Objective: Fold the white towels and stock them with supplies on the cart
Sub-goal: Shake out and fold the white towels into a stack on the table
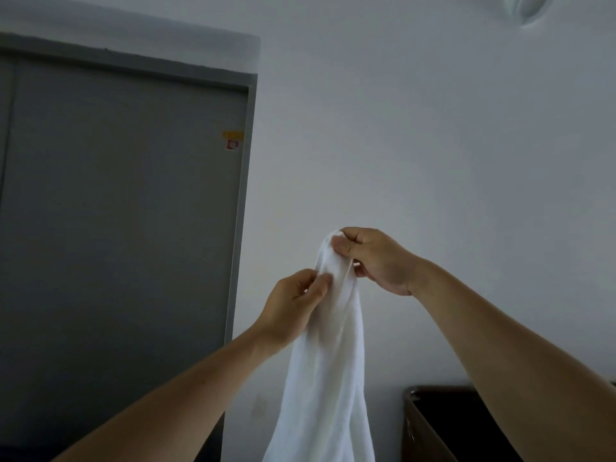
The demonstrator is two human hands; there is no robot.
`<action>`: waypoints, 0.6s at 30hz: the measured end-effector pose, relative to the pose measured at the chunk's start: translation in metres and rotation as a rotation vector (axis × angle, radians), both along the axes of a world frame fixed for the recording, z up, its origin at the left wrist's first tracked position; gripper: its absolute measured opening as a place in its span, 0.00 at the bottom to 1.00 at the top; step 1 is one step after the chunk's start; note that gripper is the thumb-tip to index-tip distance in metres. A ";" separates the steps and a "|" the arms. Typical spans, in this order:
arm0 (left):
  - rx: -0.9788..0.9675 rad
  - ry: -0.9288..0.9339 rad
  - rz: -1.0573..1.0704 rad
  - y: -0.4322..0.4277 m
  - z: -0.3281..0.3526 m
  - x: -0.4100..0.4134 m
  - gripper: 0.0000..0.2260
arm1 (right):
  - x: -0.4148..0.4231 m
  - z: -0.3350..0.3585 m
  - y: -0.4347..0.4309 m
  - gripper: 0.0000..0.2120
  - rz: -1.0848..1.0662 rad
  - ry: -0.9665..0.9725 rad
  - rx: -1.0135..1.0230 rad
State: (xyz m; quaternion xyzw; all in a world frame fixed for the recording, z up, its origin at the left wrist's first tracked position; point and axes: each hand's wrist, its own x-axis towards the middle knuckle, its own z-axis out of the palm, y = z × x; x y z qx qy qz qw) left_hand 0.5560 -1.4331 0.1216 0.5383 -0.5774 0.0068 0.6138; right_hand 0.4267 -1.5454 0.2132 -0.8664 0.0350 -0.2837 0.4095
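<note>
A white towel (328, 368) hangs in the air in front of a pale wall (433, 155), held up by both of the person's bare hands, and it drops in long loose folds out of the bottom of the view. The right hand (378, 261) is the higher of the two and holds the bunched top end of the towel. Its thumb (341, 245) presses on the near side of the cloth and the forefinger curls over the top, so the cloth is pinched between them. The other fingers of that hand are curled in beneath, touching the towel's right edge. The left hand (291, 306) is lower and to the left. Its thumb and the tips of its curled fingers (322, 281) meet on the towel's left edge just below the right hand's hold, nipping a small fold of cloth. The rest of the towel passes beside the left palm and wrist and hangs down between the two forearms. How much cloth is gathered inside either pinch cannot be told. The two hands are close together, with only the narrow bunched width of the towel between them. To the left stands a grey door (123, 201) in a grey frame, with a small yellow and red sticker (232, 140) near its right edge. At the lower right, against the wall, is the top of a dark brown bin (433, 428), partly hidden by the right forearm.
</note>
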 end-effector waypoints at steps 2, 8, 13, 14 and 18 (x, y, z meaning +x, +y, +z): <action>0.078 0.026 -0.070 0.004 -0.005 0.002 0.18 | -0.002 -0.001 0.000 0.09 -0.012 -0.010 0.000; 0.245 0.264 -0.339 0.007 -0.027 0.015 0.19 | -0.018 0.002 -0.007 0.11 -0.053 -0.077 0.058; 0.403 0.204 -0.375 0.004 -0.051 0.018 0.09 | -0.032 0.009 -0.022 0.14 -0.176 -0.172 0.101; 0.413 0.201 -0.363 0.004 -0.056 0.019 0.10 | -0.035 0.009 -0.025 0.15 -0.203 -0.183 0.108; 0.451 0.178 -0.308 0.001 -0.070 0.026 0.09 | -0.046 0.005 -0.036 0.16 -0.273 -0.179 0.118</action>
